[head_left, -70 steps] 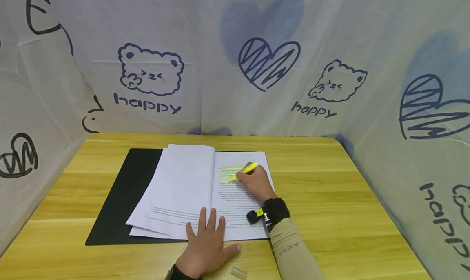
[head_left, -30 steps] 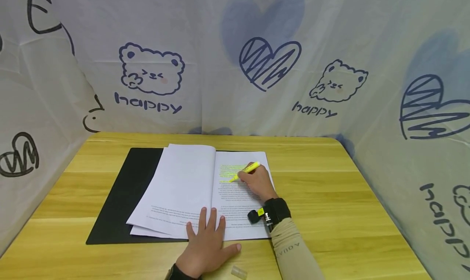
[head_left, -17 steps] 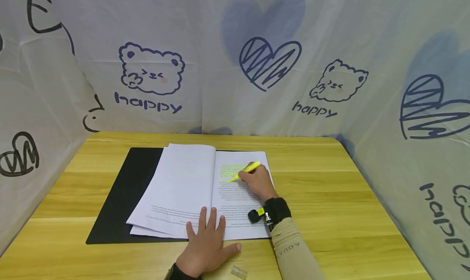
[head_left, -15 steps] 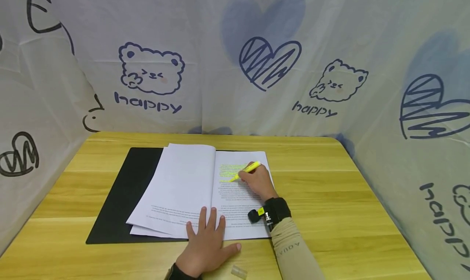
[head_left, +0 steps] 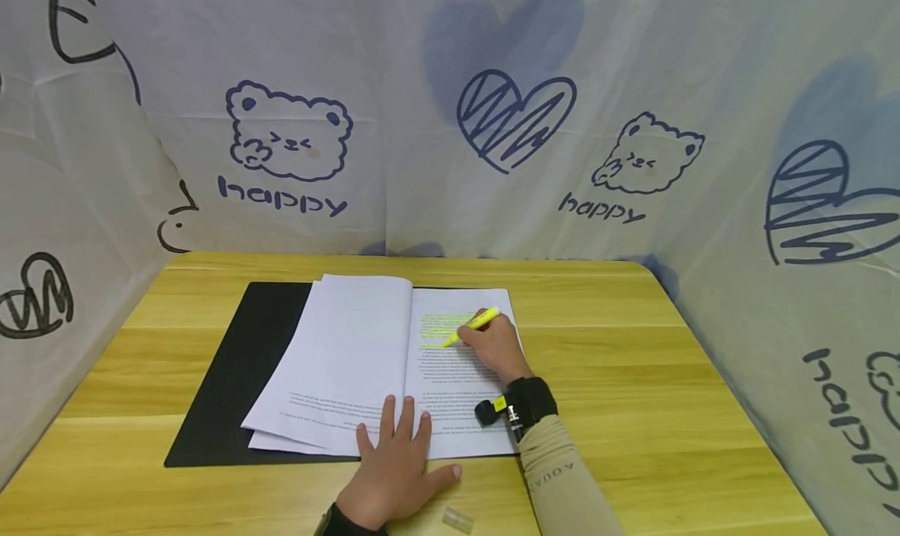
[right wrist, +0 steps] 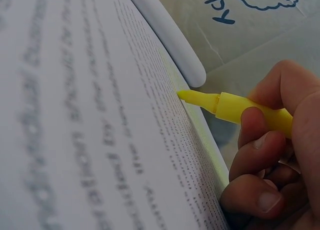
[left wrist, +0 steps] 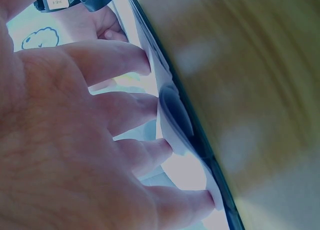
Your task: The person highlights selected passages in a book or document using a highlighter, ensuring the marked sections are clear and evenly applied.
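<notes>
Grip (right wrist: 280, 155) pinching highlighter (right wrist: 235, 109), tip on page (right wrist: 100, 115), wrist-view only

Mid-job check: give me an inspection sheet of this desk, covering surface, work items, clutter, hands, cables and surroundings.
Surface: wooden table, with a black mat under the papers.
Work items: open stack of printed pages; the right page has yellow-marked lines near its top; yellow highlighter with its tip on the text.
Clutter: clear highlighter cap lying at the near table edge.
Hands: right hand grips the highlighter; left hand lies flat, fingers straight, on the pages' near edge.
Cables: nothing seen.
Surroundings: white cloth backdrop printed with bears, hearts and "happy", on three sides.
</notes>
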Motion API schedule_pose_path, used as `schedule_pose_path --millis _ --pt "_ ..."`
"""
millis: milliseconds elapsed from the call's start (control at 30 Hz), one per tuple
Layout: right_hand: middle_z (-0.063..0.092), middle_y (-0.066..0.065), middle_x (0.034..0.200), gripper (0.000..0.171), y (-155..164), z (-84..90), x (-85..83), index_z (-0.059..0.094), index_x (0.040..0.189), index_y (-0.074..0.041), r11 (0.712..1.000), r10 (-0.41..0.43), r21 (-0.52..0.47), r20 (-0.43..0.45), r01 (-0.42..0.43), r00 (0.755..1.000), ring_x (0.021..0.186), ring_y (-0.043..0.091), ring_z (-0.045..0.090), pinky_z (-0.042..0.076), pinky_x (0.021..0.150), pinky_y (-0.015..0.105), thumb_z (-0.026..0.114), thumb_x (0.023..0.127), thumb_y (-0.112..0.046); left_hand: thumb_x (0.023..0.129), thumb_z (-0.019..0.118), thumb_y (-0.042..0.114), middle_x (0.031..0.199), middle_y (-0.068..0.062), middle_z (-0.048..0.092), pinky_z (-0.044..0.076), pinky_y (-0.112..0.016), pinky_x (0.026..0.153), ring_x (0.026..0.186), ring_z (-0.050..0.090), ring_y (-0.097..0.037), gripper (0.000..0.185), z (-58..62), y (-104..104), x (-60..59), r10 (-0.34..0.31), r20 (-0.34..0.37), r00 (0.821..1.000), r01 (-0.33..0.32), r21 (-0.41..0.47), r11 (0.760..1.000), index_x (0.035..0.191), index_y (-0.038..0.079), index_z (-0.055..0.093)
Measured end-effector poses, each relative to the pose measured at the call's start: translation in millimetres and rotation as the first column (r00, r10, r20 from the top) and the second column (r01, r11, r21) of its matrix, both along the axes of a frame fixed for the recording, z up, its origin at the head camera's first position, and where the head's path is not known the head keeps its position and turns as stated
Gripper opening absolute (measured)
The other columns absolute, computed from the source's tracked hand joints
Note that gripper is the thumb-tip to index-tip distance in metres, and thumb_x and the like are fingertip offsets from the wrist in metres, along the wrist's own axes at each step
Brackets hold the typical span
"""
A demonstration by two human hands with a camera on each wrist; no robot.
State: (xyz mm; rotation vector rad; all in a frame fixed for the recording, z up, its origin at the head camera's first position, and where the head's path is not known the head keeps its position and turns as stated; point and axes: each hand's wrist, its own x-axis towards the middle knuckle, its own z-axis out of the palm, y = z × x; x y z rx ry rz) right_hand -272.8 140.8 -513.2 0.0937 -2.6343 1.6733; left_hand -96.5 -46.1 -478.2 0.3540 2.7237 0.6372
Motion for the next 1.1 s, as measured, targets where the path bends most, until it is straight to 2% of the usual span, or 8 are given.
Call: schedule_pose_path --millis 533,767,1100 --pt "0.059 0.006 0.076 0.018 2.5 -0.1 0.1 0.058 0.085 -0.007 1.0 -0.021 -0.019 0.048 0.022 0.999 0.071 0.021 0.058 0.045 0.065 0.032 0.072 0.087 -0.019 0.094 0.061 0.066 0.167 -0.027 0.021 0.004 -0.084 0.109 0.156 0.001 -0.05 0.091 0.0 0.1 0.3 0.007 0.009 1.0 -0.007 0.005 1.0 0.153 -0.002 0.045" --pt "0.061 0.006 0.079 0.019 3.6 -1.9 -0.9 0.06 0.087 -0.007 0.999 -0.043 0.004 0.067 0.043 0.997 0.077 0.023 0.061 0.046 0.068 0.032 0.072 0.086 -0.021 0.094 0.061 0.065 0.167 -0.027 0.022 0.005 -0.083 0.109 0.155 0.002 -0.049 0.091 -0.5 0.3 1.0 0.007 0.004 1.0 -0.007 0.002 1.0 0.153 -0.002 0.046" --pt "0.06 0.006 0.075 0.018 5.7 -0.4 0.0 0.06 0.084 -0.007 0.999 -0.034 0.006 0.032 0.034 0.999 0.073 0.022 0.059 0.044 0.066 0.033 0.071 0.086 -0.021 0.094 0.062 0.063 0.167 -0.028 0.022 0.005 -0.083 0.109 0.155 0.002 -0.05 0.09 0.4 0.1 2.1 0.007 -0.003 1.0 -0.007 0.016 1.0 0.153 -0.003 0.046"
